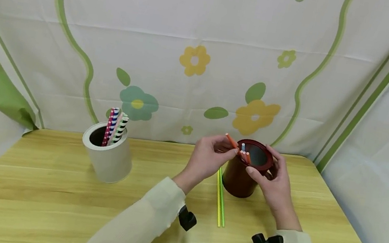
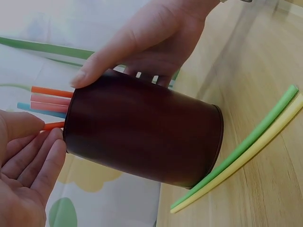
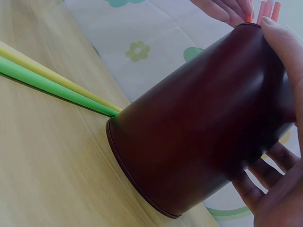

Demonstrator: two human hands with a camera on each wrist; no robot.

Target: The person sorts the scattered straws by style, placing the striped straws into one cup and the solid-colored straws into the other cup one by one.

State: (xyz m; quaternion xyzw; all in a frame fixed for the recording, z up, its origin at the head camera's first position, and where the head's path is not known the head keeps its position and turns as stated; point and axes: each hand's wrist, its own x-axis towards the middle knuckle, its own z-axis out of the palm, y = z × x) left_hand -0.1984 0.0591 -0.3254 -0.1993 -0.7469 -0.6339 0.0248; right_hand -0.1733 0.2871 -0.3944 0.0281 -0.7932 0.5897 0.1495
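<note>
My left hand [image 1: 207, 157] pinches an orange straw [image 1: 231, 140] between thumb and fingers at the left rim of a dark red-brown can [image 1: 239, 179]. The straw's lower end is behind the rim in the left wrist view. From the right, my right hand [image 1: 277, 187] grips the can, thumb on the near side of its rim and fingers round its side. Several straws, orange, pink and a blue straw [image 1: 243, 146], stick up inside it. A green straw [image 2: 265, 123] and a yellow straw [image 2: 251, 156] lie side by side on the table, against the can's base.
A white can [image 1: 107, 163] stands at the left of the wooden table [image 1: 33, 198], holding several patterned paper straws [image 1: 115, 128]. Behind the table hangs a flowered cloth [image 1: 202, 21], and cloth also closes off both sides.
</note>
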